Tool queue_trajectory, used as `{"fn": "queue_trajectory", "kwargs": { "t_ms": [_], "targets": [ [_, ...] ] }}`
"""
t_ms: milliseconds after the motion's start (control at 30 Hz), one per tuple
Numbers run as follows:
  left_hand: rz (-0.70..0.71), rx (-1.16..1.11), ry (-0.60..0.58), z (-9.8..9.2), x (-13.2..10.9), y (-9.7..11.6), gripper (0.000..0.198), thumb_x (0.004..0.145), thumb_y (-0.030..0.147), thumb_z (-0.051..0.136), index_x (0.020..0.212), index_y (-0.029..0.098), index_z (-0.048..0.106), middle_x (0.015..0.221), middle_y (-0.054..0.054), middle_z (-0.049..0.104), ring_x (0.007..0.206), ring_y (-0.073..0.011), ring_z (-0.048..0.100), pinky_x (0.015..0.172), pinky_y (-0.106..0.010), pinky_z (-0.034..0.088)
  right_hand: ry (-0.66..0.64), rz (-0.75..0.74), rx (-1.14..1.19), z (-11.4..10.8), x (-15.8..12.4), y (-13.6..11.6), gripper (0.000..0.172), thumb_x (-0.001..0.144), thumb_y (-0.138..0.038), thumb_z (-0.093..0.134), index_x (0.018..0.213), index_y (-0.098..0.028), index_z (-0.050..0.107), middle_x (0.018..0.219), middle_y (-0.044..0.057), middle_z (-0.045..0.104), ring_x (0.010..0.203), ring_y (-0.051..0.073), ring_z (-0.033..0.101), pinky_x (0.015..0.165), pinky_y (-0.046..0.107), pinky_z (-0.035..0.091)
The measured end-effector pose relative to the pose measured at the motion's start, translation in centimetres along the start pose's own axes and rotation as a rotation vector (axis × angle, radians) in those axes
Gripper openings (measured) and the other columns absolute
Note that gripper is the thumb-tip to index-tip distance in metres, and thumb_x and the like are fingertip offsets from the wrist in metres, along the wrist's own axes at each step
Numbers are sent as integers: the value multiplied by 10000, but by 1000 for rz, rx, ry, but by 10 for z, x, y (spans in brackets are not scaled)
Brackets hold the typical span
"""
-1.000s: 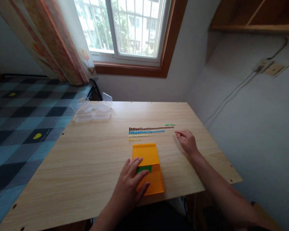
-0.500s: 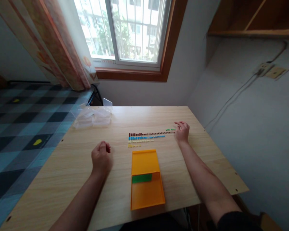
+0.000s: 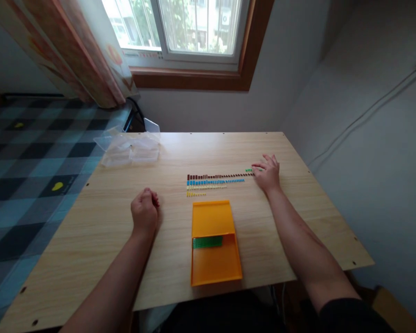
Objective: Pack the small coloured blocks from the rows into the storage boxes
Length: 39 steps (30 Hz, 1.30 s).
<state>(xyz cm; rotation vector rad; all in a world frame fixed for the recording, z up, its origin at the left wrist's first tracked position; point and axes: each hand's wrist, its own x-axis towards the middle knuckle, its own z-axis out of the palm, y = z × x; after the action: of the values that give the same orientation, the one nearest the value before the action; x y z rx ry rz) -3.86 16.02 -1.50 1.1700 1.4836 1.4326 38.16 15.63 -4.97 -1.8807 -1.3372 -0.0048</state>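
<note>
Here, beside a bed in blue-grey check [image 3: 31, 152], a person faces a pale wooden table [image 3: 90, 231] set below a window [image 3: 201, 27], a patterned curtain [image 3: 86, 51] hanging at its left. Clear plastic containers [image 3: 143, 153] cluster at the table's far left corner, well apart from both hands. An orange box [image 3: 217, 266] lies lengthwise toward the body near the front edge, between the forearms. Left of it, the left hand [image 3: 144, 208] rests on the wood, curled into a loose fist; whatever it might hold is hidden. The right hand [image 3: 267, 176] reaches to the ends of the rows, outer fingers fanned, thumb and forefinger low; whether they pinch anything cannot be made out. Within the box, a green strip [image 3: 208, 242] lies crosswise along the middle ridge.

Beyond the box, rows of tiny pieces run left to right: dark red row [image 3: 217, 176] longest, then blue row [image 3: 213, 181], pale row [image 3: 203, 188] and yellow row [image 3: 194, 194], shortest and nearest the box. Smallest, the green pieces [image 3: 248, 170] form a short line just past the dark red row's right end portion, parallel to it, their long axis pointing into the right hand's fingertips, which partly cover them. Only the dark red row crowds the fingers, on the near side.
</note>
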Motion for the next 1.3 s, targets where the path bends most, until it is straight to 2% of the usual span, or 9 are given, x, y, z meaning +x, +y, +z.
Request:
{"fn": "queue_trajectory", "kwargs": {
  "t_ms": [233, 367, 467, 633, 733, 833, 967, 1067, 1300],
  "targets": [
    [23, 63, -32, -1, 3, -7, 370, 933, 445, 489, 647, 211, 509, 587, 26, 487, 529, -112, 448, 499, -208, 384, 0, 1, 36, -3, 1, -4, 154, 870, -226, 662, 924, -161, 791, 1460, 176, 562, 1445, 322, 304, 1202, 603, 134],
    [39, 121, -54, -3, 5, -8, 359, 912, 440, 533, 639, 208, 537, 578, 21, 501, 533, -121, 456, 494, -213, 381, 72, 31, 133, -2, 3, -3, 171, 864, -235, 639, 918, -178, 790, 1392, 147, 618, 1418, 313, 359, 1216, 599, 133],
    [50, 137, -56, -6, 8, -8, 348, 901, 433, 542, 636, 208, 547, 570, 19, 508, 523, -127, 464, 484, -220, 383, 161, 58, 186, -1, 8, 4, 214, 864, -254, 606, 927, -165, 790, 1312, 160, 658, 1354, 302, 446, 1220, 563, 192],
    [72, 165, -62, -9, 13, -9, 329, 868, 422, 578, 616, 211, 556, 540, 25, 516, 492, -132, 461, 464, -229, 378, 251, 112, 262, 5, 17, 20, 265, 801, -254, 592, 927, -135, 793, 1226, 170, 689, 1180, 287, 599, 1160, 512, 361],
    [84, 236, -68, -9, 13, -4, 341, 834, 448, 633, 598, 212, 563, 510, 30, 510, 466, -137, 442, 441, -245, 346, 285, 153, 307, 11, 21, 29, 283, 766, -245, 572, 899, -143, 800, 1181, 154, 718, 1147, 287, 640, 1129, 488, 414],
    [120, 368, -62, -9, 12, 0, 375, 843, 490, 590, 590, 217, 547, 500, 27, 507, 471, -149, 465, 461, -257, 363, 298, 171, 335, 18, 24, 36, 293, 768, -265, 573, 912, -162, 807, 1191, 142, 727, 1168, 288, 642, 1116, 472, 435],
    [153, 408, -68, -6, 14, 5, 405, 840, 511, 570, 561, 224, 511, 453, 23, 490, 441, -155, 447, 451, -268, 342, 251, 153, 331, 25, 27, 41, 264, 756, -288, 631, 921, -186, 811, 1229, 133, 720, 1180, 285, 638, 1112, 460, 446],
    [116, 443, -69, -1, 19, 8, 392, 840, 509, 561, 573, 227, 507, 433, 36, 463, 413, -153, 433, 438, -271, 337, 171, 135, 295, 26, 28, 41, 236, 754, -274, 654, 913, -198, 811, 1270, 120, 710, 1212, 277, 623, 1133, 455, 429],
    [64, 361, -24, 12, 43, 9, 341, 811, 510, 585, 627, 224, 548, 491, 38, 502, 435, -159, 479, 425, -266, 377, -17, 126, 142, 21, 25, 27, 179, 728, -270, 735, 879, -247, 829, 1380, 70, 666, 1383, 316, 499, 1219, 493, 309]
  ]
}}
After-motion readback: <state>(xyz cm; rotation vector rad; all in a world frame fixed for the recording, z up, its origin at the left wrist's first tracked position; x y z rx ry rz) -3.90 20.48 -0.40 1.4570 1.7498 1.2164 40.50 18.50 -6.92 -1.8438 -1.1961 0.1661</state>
